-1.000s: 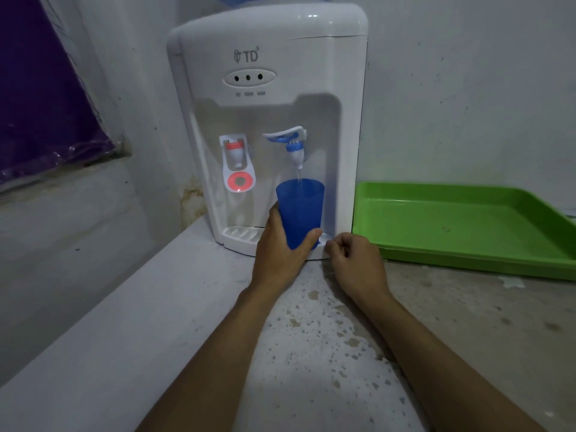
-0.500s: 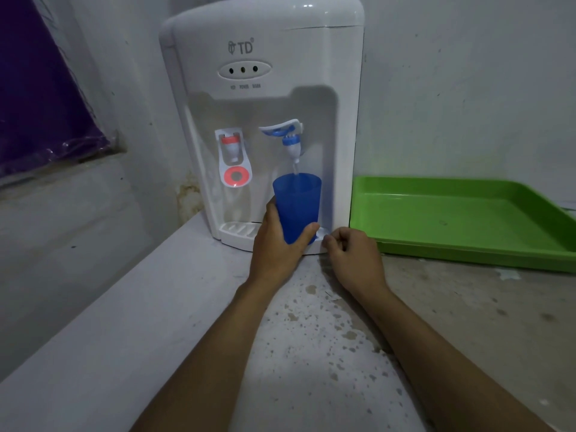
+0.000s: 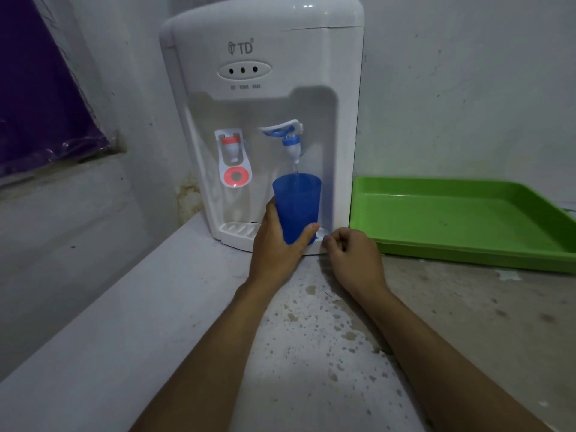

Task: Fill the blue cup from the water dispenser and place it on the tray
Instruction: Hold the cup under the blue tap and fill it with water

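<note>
My left hand [image 3: 276, 244] grips the cup [image 3: 297, 207] under the running tap [image 3: 291, 145]; right hand [image 3: 353, 255] curled, holding nothing. Overfilling risks spills toward the tray [image 3: 467, 244].

The dispenser [image 3: 265, 120] stands on the counter [image 3: 311, 353] at 12 o'clock, its back to the wall [image 3: 467, 88]. In its recess two taps sit side by side: one [image 3: 232, 148] at 11, the other [image 3: 291, 141] at 12. The cup [image 3: 297, 204] is upright directly under the 12 o'clock tap, above the drip grate [image 3: 238, 229], with a thin stream falling into it. The left hand [image 3: 276, 244] wraps the cup from the near side. The right hand [image 3: 352, 257] rests curled on the counter just right of the cup, touching the dispenser's base. The tray [image 3: 467, 254] lies at 2 o'clock, just beside the dispenser, against the wall. A window [image 3: 40, 88] sits at 10 o'clock.
</note>
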